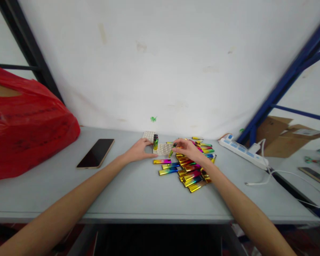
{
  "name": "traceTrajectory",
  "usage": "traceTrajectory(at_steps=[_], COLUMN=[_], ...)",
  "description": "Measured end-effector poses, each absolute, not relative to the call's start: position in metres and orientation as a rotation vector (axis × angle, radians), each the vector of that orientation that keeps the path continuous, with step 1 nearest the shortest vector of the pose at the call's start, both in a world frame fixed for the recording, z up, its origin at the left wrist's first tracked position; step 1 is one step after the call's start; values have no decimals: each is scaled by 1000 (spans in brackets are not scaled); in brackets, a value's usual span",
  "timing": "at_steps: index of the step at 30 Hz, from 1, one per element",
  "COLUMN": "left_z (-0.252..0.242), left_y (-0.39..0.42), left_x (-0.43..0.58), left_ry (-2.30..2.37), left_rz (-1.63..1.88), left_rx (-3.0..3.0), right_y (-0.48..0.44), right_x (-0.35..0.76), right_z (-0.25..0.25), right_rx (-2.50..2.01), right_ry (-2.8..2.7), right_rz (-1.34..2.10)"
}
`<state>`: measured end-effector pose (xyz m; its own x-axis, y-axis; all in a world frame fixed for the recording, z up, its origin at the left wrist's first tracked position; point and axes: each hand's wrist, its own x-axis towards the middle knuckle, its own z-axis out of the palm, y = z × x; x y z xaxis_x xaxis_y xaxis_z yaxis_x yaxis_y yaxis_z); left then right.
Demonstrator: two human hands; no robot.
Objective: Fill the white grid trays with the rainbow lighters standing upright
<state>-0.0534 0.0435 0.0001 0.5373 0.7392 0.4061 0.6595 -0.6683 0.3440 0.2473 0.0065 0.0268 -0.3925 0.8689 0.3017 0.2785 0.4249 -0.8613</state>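
Note:
A heap of shiny rainbow-coloured lighters (pixel 192 171) lies on the grey table (pixel 128 192). Behind it sits a white tray with round pockets (pixel 164 149), and one lighter (pixel 155 142) stands upright in it. My left hand (pixel 139 149) rests on the table against the tray's left edge, fingers curled at the tray. My right hand (pixel 188 149) hovers over the heap and pinches a green lighter (pixel 172 150), tilted toward the tray. A second white tray (pixel 148 135) lies behind the first.
A dark phone (pixel 96 153) lies face up at the left, beside a big red plastic bag (pixel 26 128). A white power strip (pixel 242 152) with a white cable (pixel 269 176) lies at the right. Blue shelf posts and cardboard stand at the far right.

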Motion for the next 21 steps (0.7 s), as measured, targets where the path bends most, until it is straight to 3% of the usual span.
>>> traceTrajectory(at_steps=[7,21], left_z=[2,4], left_y=[47,39], left_x=[-56,-50], left_ry=[1181,1194], left_rz=[764,823], left_rx=[2608,2447], right_y=[-7,-20], right_x=[227,203], right_z=[25,27], right_rx=[-822,-800], right_ry=[-1603,-1386], right_rz=[1284,1544])
